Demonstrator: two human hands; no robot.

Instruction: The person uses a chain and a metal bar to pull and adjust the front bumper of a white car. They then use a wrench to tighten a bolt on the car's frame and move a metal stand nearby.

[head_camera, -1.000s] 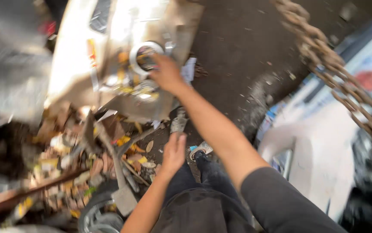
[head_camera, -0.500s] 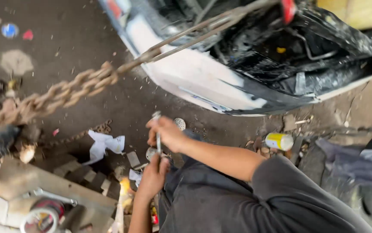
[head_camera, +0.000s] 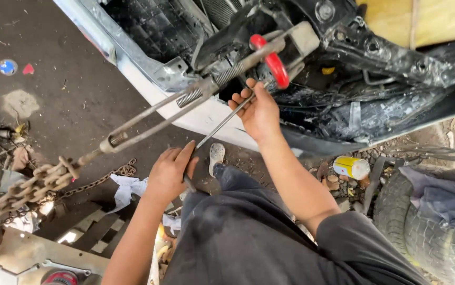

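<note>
I see my left hand (head_camera: 170,174) and right hand (head_camera: 259,112) both grasping the thin grey metal rod (head_camera: 222,124), slanting toward one o'clock under the rusty spring-wound tensioner bar (head_camera: 195,95).

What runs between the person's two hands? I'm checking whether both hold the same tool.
In the head view a thin metal rod spans from the left hand up to the right hand; both grip it.

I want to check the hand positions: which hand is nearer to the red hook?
Right. The right hand is just below the red hook, gripping the thin metal rod. The left hand holds the rod's lower end, farther away.
</note>
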